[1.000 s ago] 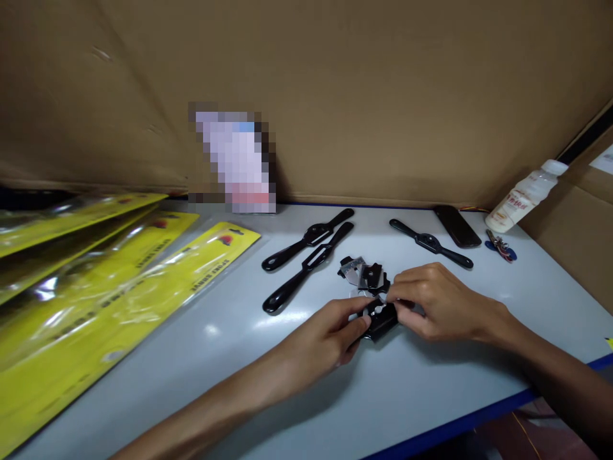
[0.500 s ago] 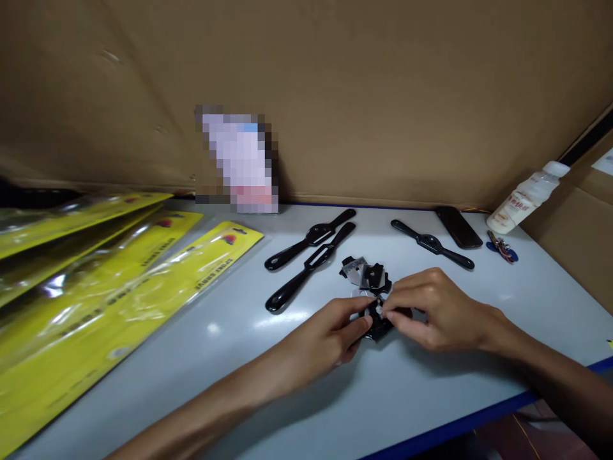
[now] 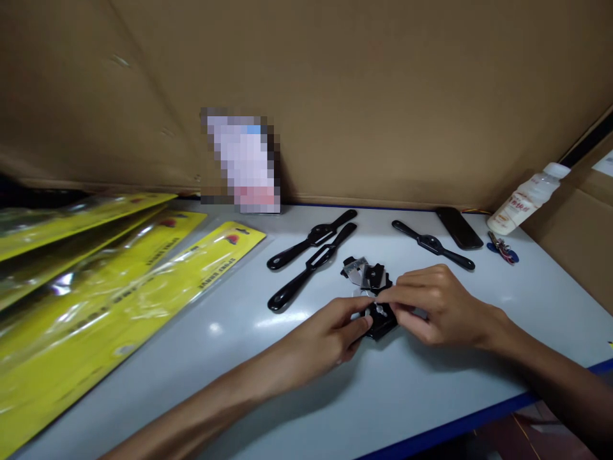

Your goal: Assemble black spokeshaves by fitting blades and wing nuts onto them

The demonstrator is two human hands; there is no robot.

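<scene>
Low over the table, my left hand (image 3: 338, 329) grips a black metal spokeshave part (image 3: 384, 326) between thumb and fingers. A small whitish piece (image 3: 379, 309) shows on its top. My right hand (image 3: 440, 306) is closed, its index fingertip at the part's upper edge. Whatever lies between its fingertips is hidden. Just beyond my hands is a small pile of black caps (image 3: 375, 276) and silver blades (image 3: 355, 271). Two black spokeshave bodies (image 3: 292, 291) lie side by side to the left, and another spokeshave body (image 3: 431, 243) lies farther right.
Yellow spokeshave packages (image 3: 191, 281) in clear plastic cover the left side. A dark phone (image 3: 458, 228), a white-capped bottle (image 3: 524, 201) and keys (image 3: 502, 249) are at the back right. A blurred-out panel (image 3: 251, 163) leans on the cardboard wall (image 3: 364, 96).
My right fingertips have shifted slightly up and left along the black part, showing more of the whitish piece. My left hand keeps its grip. The view has shifted slightly.
</scene>
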